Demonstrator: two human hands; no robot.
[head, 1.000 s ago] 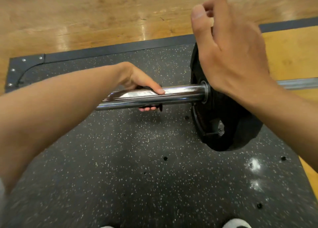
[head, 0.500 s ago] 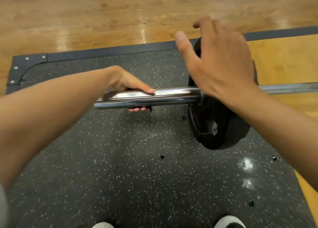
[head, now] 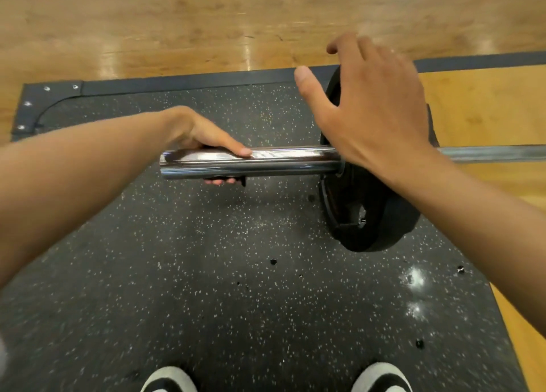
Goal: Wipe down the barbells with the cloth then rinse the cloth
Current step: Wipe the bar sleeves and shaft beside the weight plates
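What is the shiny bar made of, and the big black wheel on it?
The bar looks like polished, chrome-like metal: it mirrors the lights. The wheel is matte black, probably rubber or rubber-coated; no shine shows. The speckled mat under them looks like rubber too.

No text, label, brand, number or sign can be read anywhere in view, neither on the gear nor on the floor.

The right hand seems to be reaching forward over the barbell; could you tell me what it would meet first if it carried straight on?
Most likely the top rim of the black weight plate: the right hand, fingers spread, hovers just over it. Depth is unclear from this single view.
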